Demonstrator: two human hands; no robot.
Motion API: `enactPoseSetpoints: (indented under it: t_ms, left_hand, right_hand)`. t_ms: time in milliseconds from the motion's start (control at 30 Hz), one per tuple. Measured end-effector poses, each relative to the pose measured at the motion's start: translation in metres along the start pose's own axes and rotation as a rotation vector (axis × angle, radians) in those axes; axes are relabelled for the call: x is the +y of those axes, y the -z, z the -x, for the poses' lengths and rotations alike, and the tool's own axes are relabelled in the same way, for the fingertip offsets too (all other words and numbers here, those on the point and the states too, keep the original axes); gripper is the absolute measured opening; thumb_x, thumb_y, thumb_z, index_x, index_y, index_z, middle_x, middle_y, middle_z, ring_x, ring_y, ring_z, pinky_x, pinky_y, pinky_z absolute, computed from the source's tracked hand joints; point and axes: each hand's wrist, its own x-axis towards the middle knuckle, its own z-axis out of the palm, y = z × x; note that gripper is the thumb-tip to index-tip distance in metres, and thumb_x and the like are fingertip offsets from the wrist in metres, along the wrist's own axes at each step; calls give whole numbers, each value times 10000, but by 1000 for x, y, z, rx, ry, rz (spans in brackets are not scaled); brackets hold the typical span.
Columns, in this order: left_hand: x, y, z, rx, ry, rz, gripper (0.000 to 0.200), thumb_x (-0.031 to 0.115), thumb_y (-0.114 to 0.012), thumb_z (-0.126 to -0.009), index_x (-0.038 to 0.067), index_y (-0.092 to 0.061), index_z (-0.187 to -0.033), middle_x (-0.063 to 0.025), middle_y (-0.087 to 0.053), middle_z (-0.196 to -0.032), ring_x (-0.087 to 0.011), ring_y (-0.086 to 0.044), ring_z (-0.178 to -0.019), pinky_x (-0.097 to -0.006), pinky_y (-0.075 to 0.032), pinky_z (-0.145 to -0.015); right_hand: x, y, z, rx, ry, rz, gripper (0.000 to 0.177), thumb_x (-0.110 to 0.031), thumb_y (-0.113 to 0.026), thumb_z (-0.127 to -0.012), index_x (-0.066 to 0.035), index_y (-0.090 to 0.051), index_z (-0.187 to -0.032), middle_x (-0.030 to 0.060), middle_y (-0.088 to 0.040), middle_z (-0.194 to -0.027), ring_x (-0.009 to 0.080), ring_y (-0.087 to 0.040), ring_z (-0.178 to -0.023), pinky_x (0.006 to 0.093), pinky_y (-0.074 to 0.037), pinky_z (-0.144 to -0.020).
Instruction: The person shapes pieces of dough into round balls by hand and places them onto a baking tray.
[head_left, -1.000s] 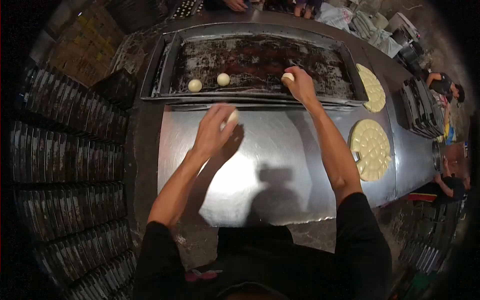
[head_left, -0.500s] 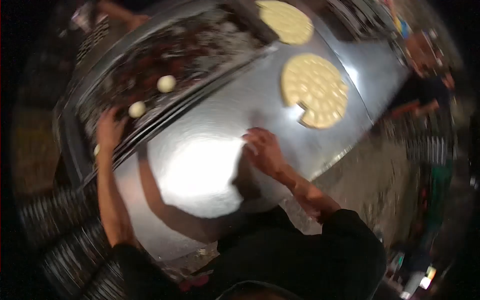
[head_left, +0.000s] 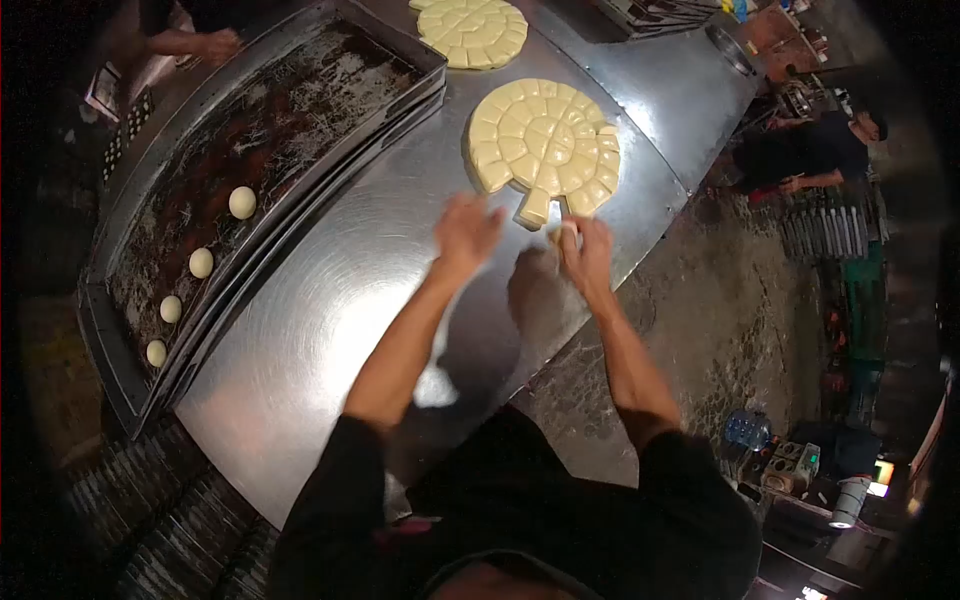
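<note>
The metal bench [head_left: 260, 400] runs across the scene, and a bare stretch between tray and dough leaves good room for both forearms. The long dark tray [head_left: 250, 130] sits along its far left side, within easy reach of the left arm. Towards the right, the scored dough round [head_left: 548, 135] lies flat on the bench, notched at its near edge; working outward from that notch probably spares the uncut-looking middle. A second dough round [head_left: 472, 33] lies beyond it, best left alone meanwhile. The left hand [head_left: 468, 235], just left of the notch, is blurred, so whether its grip is loose or full I cannot tell. The right hand [head_left: 588, 248] has its grip pinched on a small lump at the near edge; a light fingertip hold should avoid squashing it. A dough strip [head_left: 533, 208] juts from the notch and deserves a clean parting along the scored line. Four dough balls [head_left: 242, 203] stand apart in the tray, sensible spacing to keep. The small lump [head_left: 556, 237] is mostly covered by fingers.
</note>
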Motion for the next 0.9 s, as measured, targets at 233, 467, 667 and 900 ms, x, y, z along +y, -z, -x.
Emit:
enactPoseSetpoints:
  t_ms: [233,467,667,900]
  left_hand:
    - [32,-45,19,-152,34,388,246,198,-628,-810,37,-522,-962,-191,-582,-904,-349,-587,-886,-429,-489,-811]
    - [-42,240,330,211,944,977,174,8,-545,-846,49,-536,-1015,-83,-601,-947,-129,-588,-823,-276,-510,-706]
    - [-44,278,395,107,437,-140,186,82,-634,-820,36,-626,-1001,-136,-620,-998,-313,-559,-948,-413,-433,-832]
    - [-120,282,386,149,244,-516,135,144,-662,-775,73,-613,-880,-101,-575,-874,-293,-549,-836,-436,-406,-746]
  right_hand:
    - [-70,65,92,-23,-755,-1040,264,-207,-529,-967,-26,-583,-1152,23,-594,-1012,131,-555,-880,291,-459,-782]
    - [-171,6,155,-905,-439,-973,342,-241,-622,-943,-40,-535,-1206,118,-609,-1130,199,-612,-1002,342,-508,-857]
    - [-236,-71,182,-603,625,-440,141,-99,-670,-784,-75,-662,-923,112,-650,-910,345,-595,-892,438,-473,-784]
    - [-210,-108,146,-470,755,-187,141,-156,-703,-753,-74,-639,-847,120,-612,-841,324,-564,-785,416,-444,-708]
